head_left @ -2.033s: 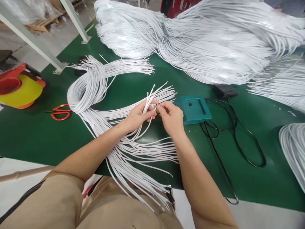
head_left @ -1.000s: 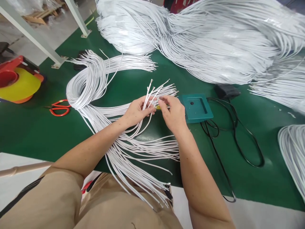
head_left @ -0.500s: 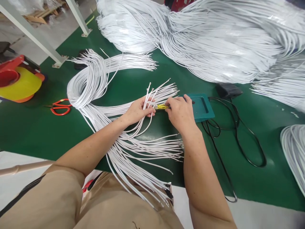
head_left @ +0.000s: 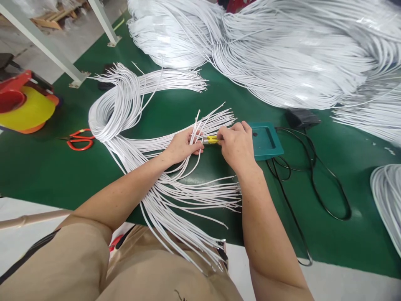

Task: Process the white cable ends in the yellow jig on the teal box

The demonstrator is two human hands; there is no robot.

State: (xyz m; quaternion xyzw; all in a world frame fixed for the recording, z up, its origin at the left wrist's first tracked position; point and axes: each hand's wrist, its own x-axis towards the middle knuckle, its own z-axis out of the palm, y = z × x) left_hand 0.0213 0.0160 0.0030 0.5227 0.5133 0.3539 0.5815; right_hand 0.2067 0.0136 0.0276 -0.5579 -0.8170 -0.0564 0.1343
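My left hand (head_left: 182, 145) is closed round a few thin white cables (head_left: 197, 123) whose stripped ends stick up past its fingers. My right hand (head_left: 237, 143) pinches the yellow-tipped end of one cable (head_left: 212, 140) right beside the left fingertips. Both hands hover over a fan of loose white cables (head_left: 175, 192) that runs from a looped bundle (head_left: 112, 108) across the green table (head_left: 46, 171) and hangs over its near edge onto my lap.
A teal box with a recess (head_left: 265, 140) sits just right of my right hand, with black cords (head_left: 313, 184) and a black adapter (head_left: 302, 118) beside it. Huge white cable heaps (head_left: 282, 50) fill the back. Orange scissors (head_left: 78, 139) lie left, another coil (head_left: 388, 196) at right.
My right hand has drawn one cable out to the right, and its yellow-tipped end now shows between the two hands. The left hand keeps its grip in place.
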